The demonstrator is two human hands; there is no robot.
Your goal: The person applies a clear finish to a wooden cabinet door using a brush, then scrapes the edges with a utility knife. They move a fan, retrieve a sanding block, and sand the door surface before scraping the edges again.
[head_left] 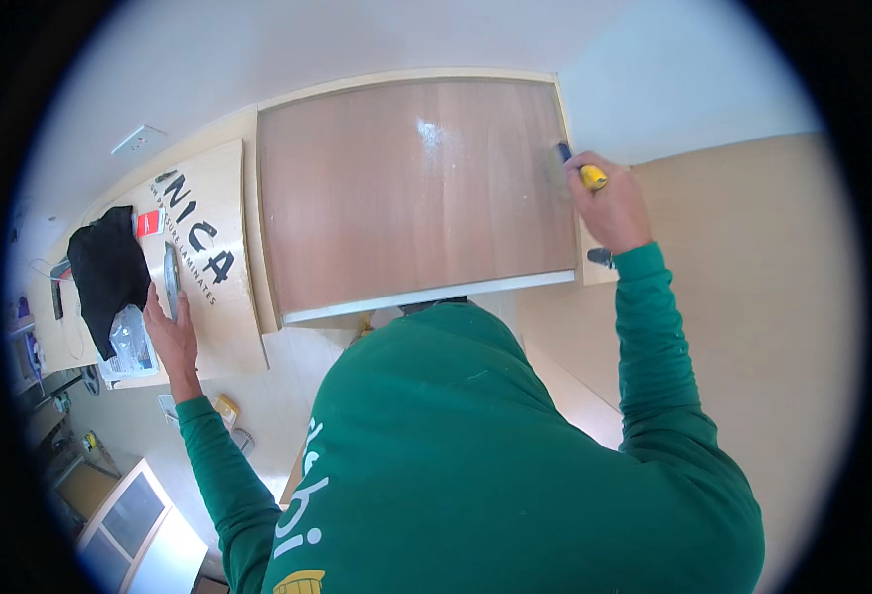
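Note:
A brown wood-grain panel with a pale edging lies in front of me, and a whitish patch marks its upper middle. At its right edge my right hand is closed around a tool with a yellow and dark blue handle. The tool's working end is blurred, so I cannot tell its kind. Over the pale board on the left is my left hand, its fingers stretched out and holding nothing. Its fingertips are beside a long, narrow grey tool and close to a black cloth.
A clear plastic bag and a red card are by the cloth on the lettered board. A white socket plate is on the far left wall. At lower left stands a white-framed cabinet. A dark object is beside the panel's right edge.

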